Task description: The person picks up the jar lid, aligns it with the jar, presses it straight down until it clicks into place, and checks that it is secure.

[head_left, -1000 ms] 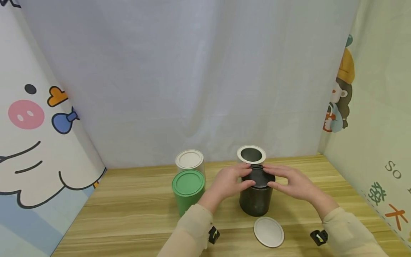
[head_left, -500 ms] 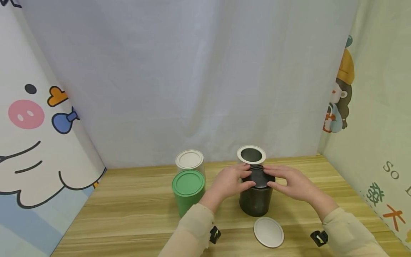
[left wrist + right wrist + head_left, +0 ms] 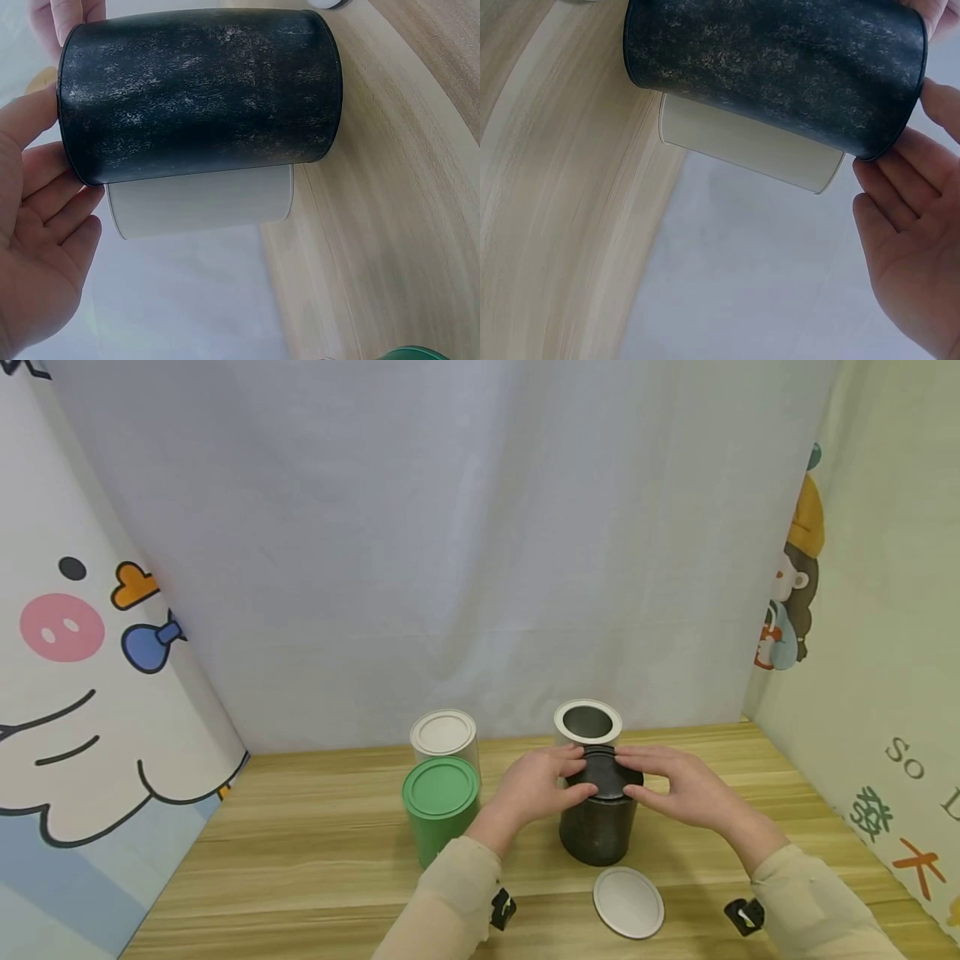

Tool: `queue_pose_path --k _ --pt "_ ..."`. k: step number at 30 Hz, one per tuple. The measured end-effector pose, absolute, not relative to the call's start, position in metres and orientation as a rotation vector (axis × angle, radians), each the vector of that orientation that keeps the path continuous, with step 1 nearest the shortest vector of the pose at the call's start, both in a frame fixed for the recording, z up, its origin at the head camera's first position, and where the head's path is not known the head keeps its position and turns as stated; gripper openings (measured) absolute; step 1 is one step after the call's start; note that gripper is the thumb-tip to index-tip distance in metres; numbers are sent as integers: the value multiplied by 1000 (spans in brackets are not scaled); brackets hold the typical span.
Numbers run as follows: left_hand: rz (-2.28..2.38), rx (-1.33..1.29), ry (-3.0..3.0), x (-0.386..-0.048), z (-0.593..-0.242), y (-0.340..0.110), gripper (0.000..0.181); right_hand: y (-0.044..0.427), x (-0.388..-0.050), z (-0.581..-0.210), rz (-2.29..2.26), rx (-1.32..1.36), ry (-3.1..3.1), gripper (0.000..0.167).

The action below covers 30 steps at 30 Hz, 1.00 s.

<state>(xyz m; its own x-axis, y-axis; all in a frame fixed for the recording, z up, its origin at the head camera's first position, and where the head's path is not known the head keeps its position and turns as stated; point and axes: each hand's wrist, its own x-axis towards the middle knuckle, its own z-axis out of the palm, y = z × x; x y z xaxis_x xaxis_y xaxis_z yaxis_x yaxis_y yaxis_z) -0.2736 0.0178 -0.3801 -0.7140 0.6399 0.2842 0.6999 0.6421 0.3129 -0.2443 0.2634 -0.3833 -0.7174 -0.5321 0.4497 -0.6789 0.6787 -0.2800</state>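
A: Where is the black can (image 3: pixel 597 835)?
B: Upright on the wood-grain table (image 3: pixel 300 835), with its black lid (image 3: pixel 603 774) on top.

A: And the left hand (image 3: pixel 534 783)?
B: Loosely spread, its fingers relaxed at one side of that lid, the thumb nearer the person and the other fingertips further back. It touches the lid; I see no tight hold on it.

A: The right hand (image 3: pixel 687 787)?
B: Nearly a mirror of the other: thumb and fingers apart, tips touching the opposite side of the lid. The two hands don't meet; a strip of black lid shows between them.

A: What sits closest?
B: An open white can (image 3: pixel 201 202) stands just behind the black can, its dark inside visible in the head view. A white lid (image 3: pixel 628 903) lies flat just in front.

A: Further left?
B: A green can (image 3: pixel 439 835) with a green top, and behind it a closed white can (image 3: pixel 444 733).

A: And around all that?
B: A pale curtain (image 3: pixel 375 543) at the back, a cartoon-printed panel (image 3: pixel 56 710) on the left and a pale green printed panel (image 3: pixel 885 610) on the right. Beige sleeves (image 3: pixel 455 881) reach in from below.
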Motion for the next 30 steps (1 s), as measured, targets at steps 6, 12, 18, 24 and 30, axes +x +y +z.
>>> queue_pose_path --k 6,12,18,24,30 --pt "-614 -1112 -2721 -275 -381 19 47 263 -243 -382 627 959 -2556 43" --pt "-594 -1105 -2744 -275 -379 19 48 263 -243 -381 593 974 -2557 41" --pt "-569 -1119 -2743 -276 -378 19 47 262 -242 -376 566 988 -2582 40" --pt "-576 -1131 -2733 -276 -377 18 47 259 -246 -366 574 970 -2659 38" --pt "-584 -1134 -2725 -276 -377 18 46 255 -247 -357 602 888 -2779 41"
